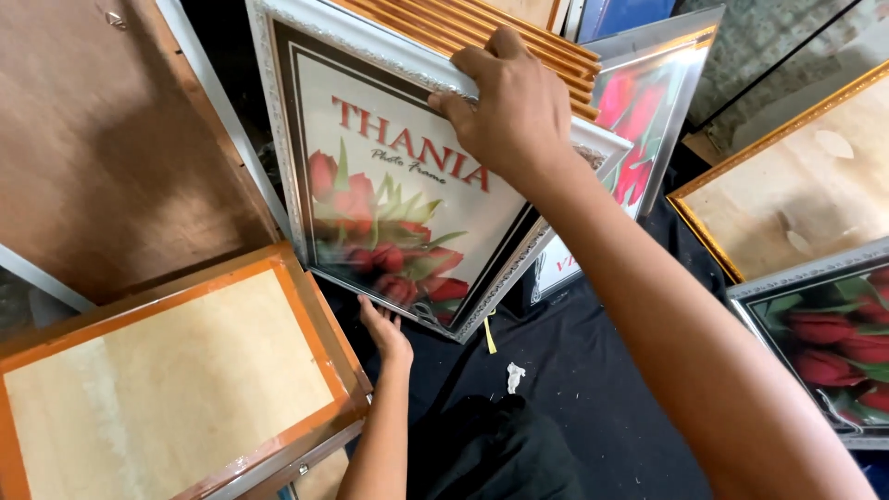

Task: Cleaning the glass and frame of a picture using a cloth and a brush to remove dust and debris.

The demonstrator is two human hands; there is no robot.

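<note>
At far left a brown backing board (102,139) leaned upright, and below it lay an orange-edged frame (176,380) with its pale back up. The left hand (384,331) reached up under the lower edge of the white ornate frame (398,185), its grip touching that edge; whether it clamped I could not tell. This tilted frame showed a red tulip print. The right hand (514,106) had its grip clamped on the frame's top edge. Further right lay a gold-edged frame (787,194) and a silver tulip frame (824,343).
</note>
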